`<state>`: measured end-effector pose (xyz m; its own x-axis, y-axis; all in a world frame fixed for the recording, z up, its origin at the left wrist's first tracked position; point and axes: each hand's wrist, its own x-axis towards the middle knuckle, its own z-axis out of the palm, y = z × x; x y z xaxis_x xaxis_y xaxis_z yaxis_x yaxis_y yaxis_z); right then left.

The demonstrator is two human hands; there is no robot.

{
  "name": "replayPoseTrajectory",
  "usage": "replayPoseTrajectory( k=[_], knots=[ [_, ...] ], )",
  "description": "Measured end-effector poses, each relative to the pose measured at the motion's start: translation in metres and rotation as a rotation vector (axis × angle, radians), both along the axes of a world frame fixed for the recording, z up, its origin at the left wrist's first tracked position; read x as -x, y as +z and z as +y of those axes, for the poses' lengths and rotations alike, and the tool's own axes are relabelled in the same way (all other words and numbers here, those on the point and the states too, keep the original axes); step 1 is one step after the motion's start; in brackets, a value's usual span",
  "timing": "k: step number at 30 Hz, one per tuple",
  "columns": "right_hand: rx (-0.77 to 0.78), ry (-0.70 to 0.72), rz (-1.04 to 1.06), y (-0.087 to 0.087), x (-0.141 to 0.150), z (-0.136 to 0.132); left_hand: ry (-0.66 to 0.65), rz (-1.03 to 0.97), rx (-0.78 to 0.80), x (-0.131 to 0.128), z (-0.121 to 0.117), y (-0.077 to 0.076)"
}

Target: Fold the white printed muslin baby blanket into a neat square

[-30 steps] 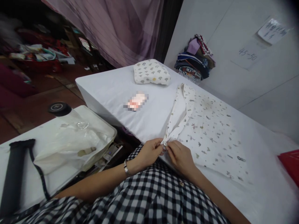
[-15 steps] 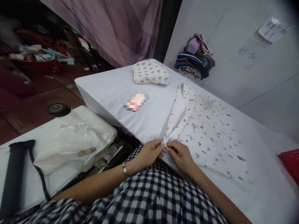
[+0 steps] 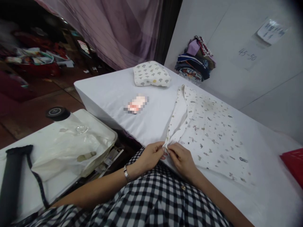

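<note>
A white printed cloth cover [image 3: 213, 138], like a pillowcase, lies flat on the white-covered table [image 3: 106, 91], its open edge gaping along the left. My left hand [image 3: 153, 154] pinches the near corner of that opening. Close beside it, my right hand [image 3: 181, 157] is closed on the same gathered corner, fingertips almost touching those of the left. The small detail between the fingers is hidden. Farther back on the table sits a folded bundle of white fabric with grey prints [image 3: 151, 74]. A blurred-out flat object [image 3: 136, 104] lies in front of it.
At left, a white side table [image 3: 71, 179] holds a translucent plastic bag [image 3: 68, 145], a black round lid [image 3: 57, 113] and a dark grey cylinder with a strap [image 3: 11, 183]. Folded clothes [image 3: 195, 61] are stacked against the wall. A red object [image 3: 293, 164] lies at right.
My fingers have shifted slightly at the cloth's corner, still holding it. The whole view has moved a little; the other things stay where they were.
</note>
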<state>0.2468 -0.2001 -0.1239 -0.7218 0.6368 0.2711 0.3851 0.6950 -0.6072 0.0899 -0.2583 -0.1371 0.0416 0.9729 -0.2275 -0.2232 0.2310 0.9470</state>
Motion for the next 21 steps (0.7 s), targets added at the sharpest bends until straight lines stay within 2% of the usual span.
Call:
replayPoseTrajectory(
  k=[4, 10, 13, 16, 18, 21],
  knots=[
    [-0.011, 0.066, -0.055, 0.005, 0.003, 0.001, 0.01, -0.033, 0.037, 0.004, -0.001, 0.002],
    [0.289, 0.173, 0.08, 0.015, 0.005, 0.009, 0.011, -0.015, 0.096, 0.009, 0.004, 0.0],
    [0.337, 0.132, 0.105, 0.021, 0.0, 0.027, 0.0, 0.026, 0.085, 0.01, 0.007, -0.001],
    [0.222, -0.007, 0.074, 0.031, -0.007, 0.067, -0.009, 0.06, 0.113, 0.01, 0.008, -0.004],
    [0.159, -0.139, 0.034, 0.039, -0.008, 0.108, -0.029, 0.074, 0.127, 0.011, 0.008, -0.005],
    [0.181, -0.404, -0.056, 0.05, -0.002, 0.18, -0.111, 0.104, 0.123, 0.015, 0.009, -0.001]
  ],
)
